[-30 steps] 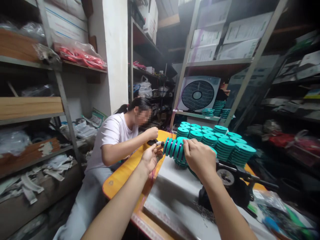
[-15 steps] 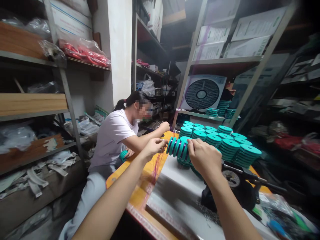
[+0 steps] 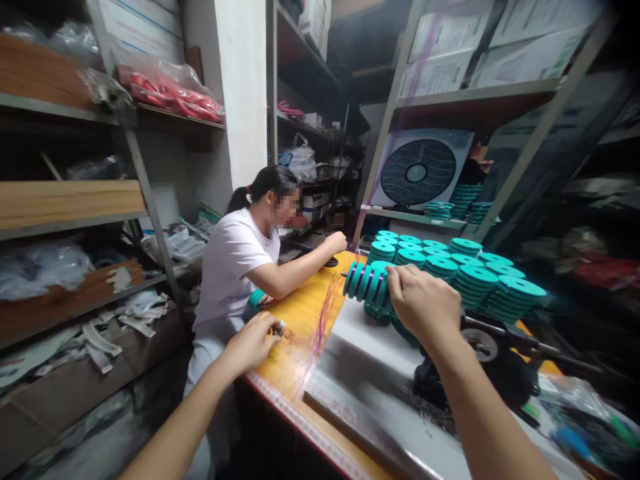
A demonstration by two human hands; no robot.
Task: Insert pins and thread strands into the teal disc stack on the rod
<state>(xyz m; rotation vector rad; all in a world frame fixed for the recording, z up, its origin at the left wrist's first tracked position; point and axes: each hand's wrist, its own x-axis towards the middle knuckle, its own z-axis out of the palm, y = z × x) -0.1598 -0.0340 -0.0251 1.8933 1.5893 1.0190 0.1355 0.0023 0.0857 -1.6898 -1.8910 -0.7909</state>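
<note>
My right hand (image 3: pixel 425 303) is closed around the near end of a row of green spools (image 3: pixel 367 281) threaded on a thin dark rod, whose bare tip sticks out at the left. Dark purple bands show between the green flanges. Over the left edge of the yellow table, my left hand (image 3: pixel 254 341) pinches a small dark and whitish piece (image 3: pixel 278 329), too small to name. The two hands are well apart. Just beyond my right hand stand stacks of green spools (image 3: pixel 470 283). Under my right wrist sits a black machine (image 3: pixel 477 347) with a shaft.
Across the yellow table (image 3: pixel 295 360), a seated person (image 3: pixel 235 267) stretches out an arm. Purple threads (image 3: pixel 323 327) trail over the tabletop. A white board (image 3: pixel 345 373) carries the machine and small metal bits. Behind stand a box fan (image 3: pixel 419 172) and loaded shelves; plastic bags lie at right.
My left hand has drawn back from the rod's tip, toward me and to the left, with the small piece. My right hand stays on the spools. The view has shifted slightly.
</note>
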